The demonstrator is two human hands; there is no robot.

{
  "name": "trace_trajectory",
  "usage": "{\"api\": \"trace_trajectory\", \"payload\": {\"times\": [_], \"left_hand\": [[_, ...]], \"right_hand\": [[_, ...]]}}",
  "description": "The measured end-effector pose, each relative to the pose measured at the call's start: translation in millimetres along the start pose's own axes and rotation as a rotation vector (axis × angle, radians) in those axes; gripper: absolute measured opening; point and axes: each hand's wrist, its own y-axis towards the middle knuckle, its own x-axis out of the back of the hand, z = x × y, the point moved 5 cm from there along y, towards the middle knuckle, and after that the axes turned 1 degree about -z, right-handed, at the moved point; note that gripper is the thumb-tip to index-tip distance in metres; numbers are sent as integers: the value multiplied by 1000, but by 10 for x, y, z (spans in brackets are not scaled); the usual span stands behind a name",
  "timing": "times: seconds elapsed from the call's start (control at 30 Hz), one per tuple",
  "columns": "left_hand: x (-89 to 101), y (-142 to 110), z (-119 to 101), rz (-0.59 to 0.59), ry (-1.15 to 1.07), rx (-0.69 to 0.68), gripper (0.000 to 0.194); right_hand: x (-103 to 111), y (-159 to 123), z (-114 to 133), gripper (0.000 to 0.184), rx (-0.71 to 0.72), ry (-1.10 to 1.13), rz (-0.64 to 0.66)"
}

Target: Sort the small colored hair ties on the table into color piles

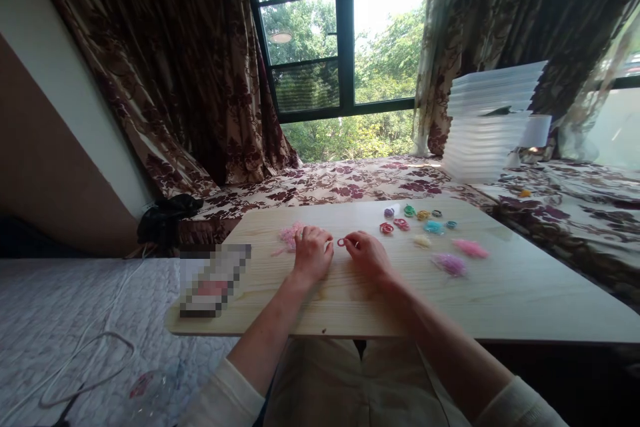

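A light wooden board (500, 300) lies across my lap. My left hand (311, 255) and my right hand (367, 253) meet over its middle, fingers curled. Between their fingertips they pinch a small red ring-shaped band (341, 241). Beside my left hand lies a pale pink tangle of thread or bands (290, 235). Right of my right hand sit several small coloured coils (417, 219) in red, green, orange, purple and teal, then two pink fluffy tufts (457, 257).
A blurred-out flat object (213, 280) lies on the board's left end. Stacked clear plastic boxes (487, 120) stand on the flowered window seat at the right. A black bundle (167, 213) sits at the left, white cables (85, 353) on the quilt.
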Motion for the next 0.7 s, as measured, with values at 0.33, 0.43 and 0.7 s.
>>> {"api": "trace_trajectory", "payload": {"times": [0.33,0.43,0.7], "left_hand": [[2,-23,-34,-14,-4,-51,14],[5,-21,-22,-27,-17,-46,14],[38,-20,16,-40,-22,-24,15]], "right_hand": [[653,387,-431,29,-186,-53,13],[891,551,-665,27,-290,-206,21],[756,839,-636,25,-246,-531,189]]}}
